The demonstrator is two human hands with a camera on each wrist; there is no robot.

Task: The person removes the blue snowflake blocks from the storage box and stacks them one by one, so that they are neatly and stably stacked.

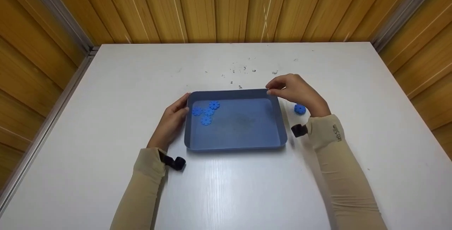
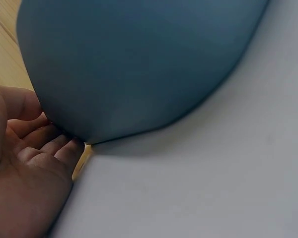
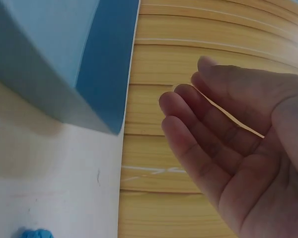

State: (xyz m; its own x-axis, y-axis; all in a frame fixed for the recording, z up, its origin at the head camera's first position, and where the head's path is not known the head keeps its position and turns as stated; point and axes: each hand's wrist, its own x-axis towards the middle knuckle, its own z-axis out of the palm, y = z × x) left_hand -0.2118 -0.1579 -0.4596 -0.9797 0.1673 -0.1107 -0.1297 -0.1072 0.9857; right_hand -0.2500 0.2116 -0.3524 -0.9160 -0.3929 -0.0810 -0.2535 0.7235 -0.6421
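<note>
A grey-blue rectangular tray [image 1: 240,149] lies on the table, its shallow walls facing up. My left hand [image 1: 172,120] holds the tray's left side, with thumb and fingers at its edge in the left wrist view. Several blue notched plastic discs [image 1: 206,120] lie in the tray's left part, some overlapping. Over the far right corner hovers my right hand [image 1: 295,90]; in the right wrist view its fingers [image 3: 181,136] are loosely bent, with nothing visible between them. Beside that wrist, outside the tray, sits another blue notched piece [image 1: 299,109], partly behind the hand.
The white table [image 1: 226,187] extends around the tray, with small dark marks [image 1: 243,69] on its far part. Wood-patterned panels [image 1: 229,9] stand behind it and at both sides. A black wrist camera [image 1: 179,163] sticks out from each sleeve.
</note>
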